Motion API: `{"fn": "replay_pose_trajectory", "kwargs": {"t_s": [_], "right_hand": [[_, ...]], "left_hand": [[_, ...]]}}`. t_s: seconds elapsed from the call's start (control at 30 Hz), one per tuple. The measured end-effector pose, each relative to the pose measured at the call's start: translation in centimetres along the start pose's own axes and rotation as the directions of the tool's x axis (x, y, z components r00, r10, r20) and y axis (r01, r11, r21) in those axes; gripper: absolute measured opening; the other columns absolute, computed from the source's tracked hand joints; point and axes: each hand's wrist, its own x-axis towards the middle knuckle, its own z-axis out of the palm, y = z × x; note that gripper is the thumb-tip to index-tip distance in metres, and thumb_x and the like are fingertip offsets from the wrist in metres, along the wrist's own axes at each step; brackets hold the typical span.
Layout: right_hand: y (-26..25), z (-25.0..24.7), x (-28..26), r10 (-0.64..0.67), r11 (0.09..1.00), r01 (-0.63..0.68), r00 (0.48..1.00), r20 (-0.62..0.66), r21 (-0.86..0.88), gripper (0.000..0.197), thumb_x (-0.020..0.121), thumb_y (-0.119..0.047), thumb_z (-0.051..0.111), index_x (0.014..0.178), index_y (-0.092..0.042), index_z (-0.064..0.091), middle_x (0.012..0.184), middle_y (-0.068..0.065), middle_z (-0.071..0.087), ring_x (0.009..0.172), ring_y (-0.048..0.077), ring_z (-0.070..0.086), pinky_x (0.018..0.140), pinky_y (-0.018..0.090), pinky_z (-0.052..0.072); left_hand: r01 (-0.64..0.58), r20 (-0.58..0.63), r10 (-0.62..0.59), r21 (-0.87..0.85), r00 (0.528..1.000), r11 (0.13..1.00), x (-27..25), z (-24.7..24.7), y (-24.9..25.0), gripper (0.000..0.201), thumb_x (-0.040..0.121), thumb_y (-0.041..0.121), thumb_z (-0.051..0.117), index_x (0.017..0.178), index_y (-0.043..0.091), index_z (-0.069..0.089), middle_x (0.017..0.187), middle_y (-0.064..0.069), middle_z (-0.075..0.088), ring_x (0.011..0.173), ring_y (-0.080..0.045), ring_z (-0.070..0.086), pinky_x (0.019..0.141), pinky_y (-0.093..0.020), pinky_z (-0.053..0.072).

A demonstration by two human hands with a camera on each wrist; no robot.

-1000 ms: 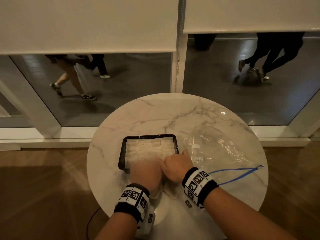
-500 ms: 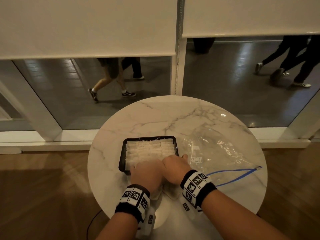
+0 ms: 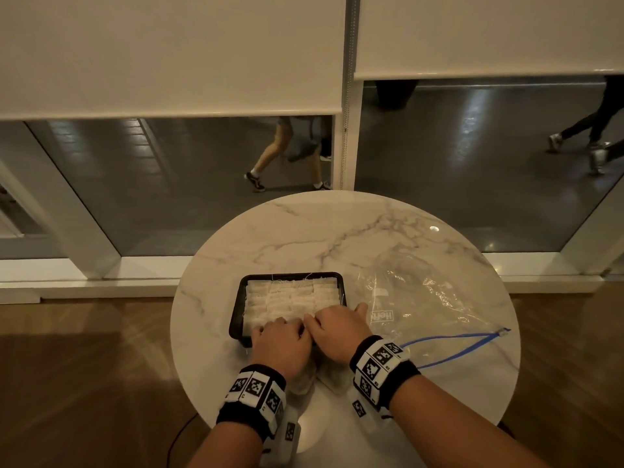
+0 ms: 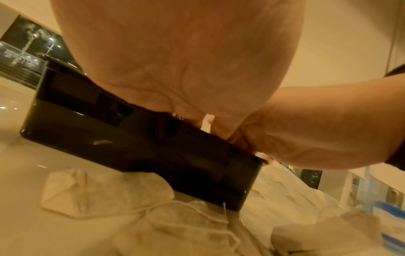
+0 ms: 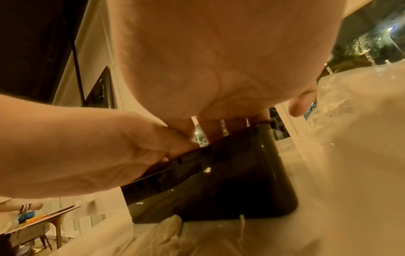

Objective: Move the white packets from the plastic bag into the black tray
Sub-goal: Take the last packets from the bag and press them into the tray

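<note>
Both hands lay side by side over the near edge of the tray (image 3: 236,309) at the frame's centre: the left hand (image 3: 282,344) and the right hand (image 3: 337,334) had fingers bent down onto the packets (image 3: 290,295) filling it; whether either grip pinched one I could not tell. The bag (image 3: 435,309) lay flat on the bench (image 3: 337,231), to the right.

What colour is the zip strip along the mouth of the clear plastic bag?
Blue: the zip strip shows best in the head view.
</note>
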Motion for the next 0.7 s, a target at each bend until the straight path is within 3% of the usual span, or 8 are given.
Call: {"fn": "replay_pose_trajectory", "kwargs": {"t_s": [0.07,0.13,0.23,0.3,0.43,0.7], "right_hand": [[-0.3,-0.2,-0.3,-0.016,0.999,0.014,0.999,-0.049,-0.041,0.053,0.100,-0.046,0.023,0.077,-0.023,0.065,0.081,-0.003,0.064,0.081,0.020,0.057,0.091,0.048,0.026],[-0.6,-0.1,-0.6,-0.055,0.995,0.049,0.995,-0.082,-0.082,0.047,0.100,-0.042,0.028,0.087,-0.021,0.068,0.089,-0.002,0.063,0.087,0.020,0.055,0.092,0.048,0.028],[-0.9,0.4,-0.8,-0.150,0.987,0.144,0.985,-0.088,-0.077,0.044,0.101,-0.040,0.031,0.097,-0.019,0.069,0.096,0.002,0.065,0.093,0.023,0.056,0.094,0.046,0.034],[-1.1,1.1,-0.7,-0.210,0.977,0.208,0.977,-0.045,-0.056,0.049,0.101,-0.045,0.029,0.095,-0.018,0.069,0.095,0.004,0.066,0.089,0.025,0.059,0.089,0.042,0.043],[-1.3,2.4,-0.2,-0.219,0.972,0.220,0.976,0.018,-0.078,0.063,0.094,-0.059,0.019,0.092,-0.019,0.068,0.091,0.005,0.069,0.083,0.026,0.063,0.077,0.039,0.052],[-1.0,2.4,0.5,-0.196,0.972,0.198,0.980,0.030,-0.126,0.055,0.095,-0.058,0.030,0.099,-0.018,0.068,0.099,0.005,0.068,0.089,0.026,0.062,0.080,0.040,0.053]], "left_hand": [[-0.031,-0.059,0.027,-0.077,0.998,0.997,-0.1,-0.3,-0.9,0.041,0.100,0.039,0.025,0.122,0.027,0.057,0.117,0.002,0.063,0.105,-0.020,0.055,0.091,-0.039,0.042],[-0.050,-0.128,0.029,-0.168,0.991,0.985,-0.1,-1.0,-1.7,0.036,0.101,0.035,0.030,0.106,0.021,0.064,0.103,-0.001,0.065,0.095,-0.022,0.057,0.084,-0.037,0.047],[0.010,-0.219,-0.031,-0.095,0.975,0.995,-0.4,-2.2,-3.1,0.027,0.096,0.039,0.042,0.089,0.026,0.065,0.088,0.005,0.061,0.088,-0.019,0.054,0.080,-0.036,0.045],[0.044,-0.155,-0.039,0.030,0.987,0.999,-0.4,-2.0,-3.9,0.031,0.097,0.042,0.039,0.091,0.028,0.066,0.093,0.005,0.064,0.093,-0.018,0.055,0.084,-0.037,0.041],[-0.021,-0.028,0.026,0.167,0.999,0.986,-0.3,-0.8,-4.3,0.035,0.101,0.038,0.030,0.100,0.028,0.064,0.106,0.004,0.066,0.103,-0.022,0.057,0.094,-0.042,0.040],[-0.033,-0.004,0.035,0.264,0.999,0.964,-0.1,-0.6,-3.9,0.037,0.101,0.039,0.026,0.112,0.028,0.060,0.118,-0.002,0.064,0.112,-0.028,0.056,0.094,-0.044,0.040]]}}
